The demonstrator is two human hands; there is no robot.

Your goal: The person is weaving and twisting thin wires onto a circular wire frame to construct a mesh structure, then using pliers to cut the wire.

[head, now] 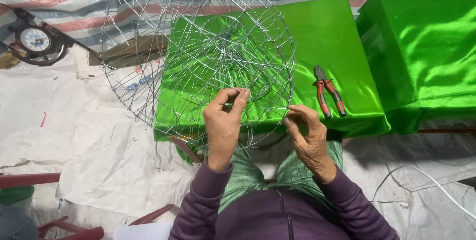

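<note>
Wire frame (198, 47) fills the upper middle of the picture, a round cage standing over the green cloth (327, 37), its open rim facing me and its axis running away toward the top. My left hand (223, 121) pinches a wire at the lower part of the rim, thumb and fingers closed together on it. My right hand (308, 136) grips the rim's lower right edge, fingertips clamped on a strand. Both hands sit at the frame's near edge, so the frame lies up and away from them; the left is nearer its centre. Pliers (328, 91) lie on the cloth just right of the frame, closest to my right hand.
</note>
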